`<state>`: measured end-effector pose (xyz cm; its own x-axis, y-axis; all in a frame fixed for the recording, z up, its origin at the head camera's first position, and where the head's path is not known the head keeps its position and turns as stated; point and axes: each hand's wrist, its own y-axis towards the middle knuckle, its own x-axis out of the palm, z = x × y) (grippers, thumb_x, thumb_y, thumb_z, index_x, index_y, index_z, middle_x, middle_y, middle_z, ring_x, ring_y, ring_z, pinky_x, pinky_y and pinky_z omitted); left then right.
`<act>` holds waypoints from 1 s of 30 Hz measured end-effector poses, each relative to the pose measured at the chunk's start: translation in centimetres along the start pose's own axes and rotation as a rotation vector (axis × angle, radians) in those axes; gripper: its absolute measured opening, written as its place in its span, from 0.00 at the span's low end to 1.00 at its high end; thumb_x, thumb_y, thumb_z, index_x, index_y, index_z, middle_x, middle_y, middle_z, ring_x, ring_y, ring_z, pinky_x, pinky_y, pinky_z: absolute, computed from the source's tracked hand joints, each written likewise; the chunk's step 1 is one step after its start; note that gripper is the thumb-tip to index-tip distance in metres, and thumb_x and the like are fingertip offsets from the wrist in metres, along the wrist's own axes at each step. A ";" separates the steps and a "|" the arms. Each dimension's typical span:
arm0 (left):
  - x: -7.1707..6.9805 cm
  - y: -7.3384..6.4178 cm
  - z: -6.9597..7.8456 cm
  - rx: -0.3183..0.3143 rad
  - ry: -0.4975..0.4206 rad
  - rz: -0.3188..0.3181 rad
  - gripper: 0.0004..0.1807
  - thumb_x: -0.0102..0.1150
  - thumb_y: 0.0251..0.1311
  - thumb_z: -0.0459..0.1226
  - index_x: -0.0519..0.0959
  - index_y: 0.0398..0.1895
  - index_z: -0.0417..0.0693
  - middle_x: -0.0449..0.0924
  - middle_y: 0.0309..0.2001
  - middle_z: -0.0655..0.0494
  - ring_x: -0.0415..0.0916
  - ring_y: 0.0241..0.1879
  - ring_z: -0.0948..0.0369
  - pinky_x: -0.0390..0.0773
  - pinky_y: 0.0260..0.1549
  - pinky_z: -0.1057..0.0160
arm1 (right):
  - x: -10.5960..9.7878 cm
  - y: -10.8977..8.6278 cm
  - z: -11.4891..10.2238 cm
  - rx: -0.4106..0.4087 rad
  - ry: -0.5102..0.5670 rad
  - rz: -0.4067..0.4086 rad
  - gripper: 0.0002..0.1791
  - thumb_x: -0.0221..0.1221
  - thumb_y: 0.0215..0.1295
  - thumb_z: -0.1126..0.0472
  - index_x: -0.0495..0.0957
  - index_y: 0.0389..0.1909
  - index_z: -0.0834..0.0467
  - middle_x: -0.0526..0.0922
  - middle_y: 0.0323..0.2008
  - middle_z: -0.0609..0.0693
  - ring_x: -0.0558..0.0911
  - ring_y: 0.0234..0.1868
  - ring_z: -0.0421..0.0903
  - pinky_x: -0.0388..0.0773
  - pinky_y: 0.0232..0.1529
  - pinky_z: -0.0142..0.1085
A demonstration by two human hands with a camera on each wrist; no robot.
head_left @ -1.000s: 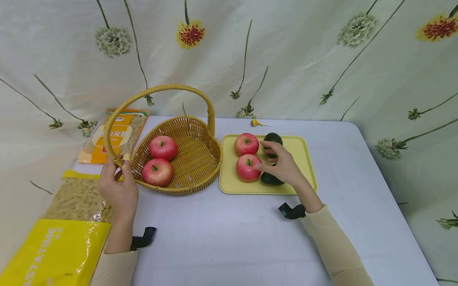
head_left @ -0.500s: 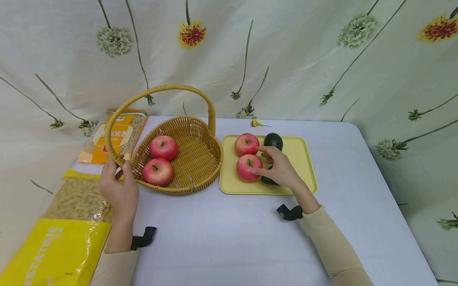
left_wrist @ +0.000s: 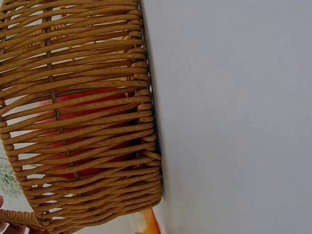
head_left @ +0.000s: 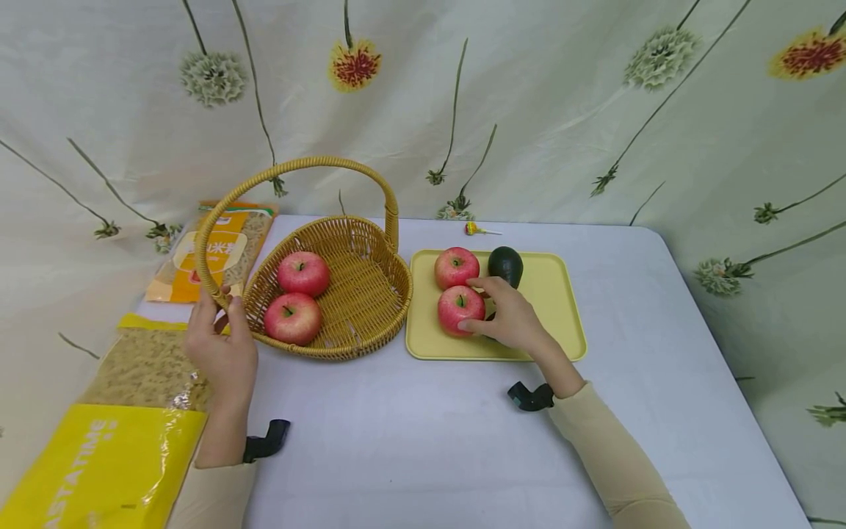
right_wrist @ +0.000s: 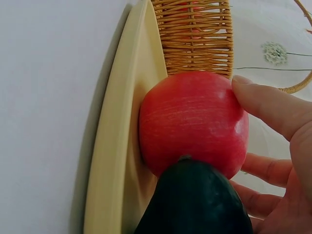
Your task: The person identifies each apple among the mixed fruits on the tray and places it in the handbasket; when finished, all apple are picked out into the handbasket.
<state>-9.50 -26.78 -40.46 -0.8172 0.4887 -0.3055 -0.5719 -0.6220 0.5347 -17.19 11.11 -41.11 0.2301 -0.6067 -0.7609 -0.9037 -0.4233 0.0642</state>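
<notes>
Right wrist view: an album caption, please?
Right hand round an apple on a tray, avocado in front, basket beyond.

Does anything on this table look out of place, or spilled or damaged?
One thing: a lollipop lies loose near the far edge of the table, beyond the yellow tray. It looks stray because the apples are all in the tray or the basket. I see no spill or damage.

A lollipop [head_left: 472,228] lies by the table's [head_left: 396,433] far edge, an orange packet [head_left: 228,248] and yellow bag [head_left: 109,448] along its left.
</notes>
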 end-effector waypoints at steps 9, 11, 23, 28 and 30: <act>0.1 0.0 0.0 -0.010 0.007 0.004 0.20 0.54 0.69 0.41 0.76 0.63 0.58 0.84 0.49 0.50 0.78 0.48 0.69 0.79 0.47 0.77 | 0.4 0.1 0.0 0.042 -0.062 -0.022 0.42 0.72 0.50 0.46 0.70 0.65 0.56 0.76 0.58 0.55 0.76 0.53 0.52 0.81 0.49 0.48; 0.1 0.0 0.0 -0.012 0.010 0.002 0.20 0.54 0.69 0.41 0.76 0.63 0.57 0.84 0.49 0.50 0.79 0.49 0.68 0.79 0.47 0.76 | 0.4 0.1 -0.1 0.041 -0.069 -0.025 0.42 0.73 0.49 0.46 0.70 0.65 0.56 0.76 0.59 0.55 0.76 0.54 0.53 0.81 0.51 0.50; 0.0 0.0 0.0 -0.020 0.009 -0.003 0.20 0.53 0.69 0.41 0.75 0.64 0.58 0.83 0.49 0.48 0.80 0.50 0.64 0.79 0.48 0.75 | 0.6 0.0 -0.1 0.042 -0.111 -0.017 0.43 0.73 0.49 0.46 0.69 0.66 0.56 0.77 0.60 0.54 0.78 0.52 0.51 0.80 0.51 0.49; 0.0 0.0 0.0 -0.019 0.008 -0.004 0.21 0.54 0.69 0.41 0.75 0.64 0.59 0.83 0.50 0.49 0.79 0.50 0.64 0.79 0.48 0.76 | 0.6 0.0 -0.1 0.037 -0.108 -0.002 0.42 0.73 0.48 0.46 0.70 0.65 0.55 0.79 0.57 0.53 0.79 0.48 0.50 0.81 0.48 0.47; 0.0 0.0 0.0 -0.017 0.005 -0.002 0.21 0.54 0.69 0.41 0.74 0.64 0.59 0.83 0.49 0.49 0.79 0.50 0.65 0.79 0.47 0.76 | 0.7 0.0 -0.1 0.035 -0.112 0.006 0.42 0.73 0.48 0.46 0.71 0.64 0.56 0.80 0.56 0.53 0.79 0.47 0.50 0.81 0.47 0.47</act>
<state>-9.51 -26.78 -40.46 -0.8165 0.4870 -0.3100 -0.5744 -0.6312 0.5211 -17.02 10.59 -41.53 0.1845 -0.5296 -0.8279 -0.9174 -0.3950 0.0482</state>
